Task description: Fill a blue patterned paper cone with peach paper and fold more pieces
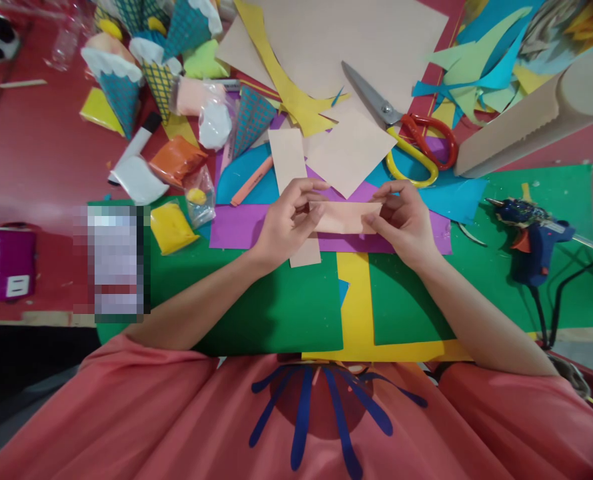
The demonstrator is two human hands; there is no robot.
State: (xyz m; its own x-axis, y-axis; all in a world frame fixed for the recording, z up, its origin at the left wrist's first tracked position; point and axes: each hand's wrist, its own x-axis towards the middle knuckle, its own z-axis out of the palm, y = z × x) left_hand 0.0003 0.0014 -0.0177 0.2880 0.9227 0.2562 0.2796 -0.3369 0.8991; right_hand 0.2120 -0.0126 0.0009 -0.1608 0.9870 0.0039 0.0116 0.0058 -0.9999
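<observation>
A small piece of peach paper (346,218) is stretched between my two hands. My left hand (292,220) pinches its left end between thumb and fingers. The right end is pinched by my right hand (402,223). Beneath and beside my left hand lies a longer peach strip (287,160). A larger peach sheet with a pointed corner (349,157) lies just beyond the held piece. Purple paper (236,227) and green sheets (286,300) are under my hands.
Scissors (386,113) with red and yellow handles lie beyond my right hand. A blue glue gun (541,250) rests at the right, near a peach roll (521,113). Clay packets (179,160), paper cones (119,97) and a pixelated rectangular object (116,260) are at the left.
</observation>
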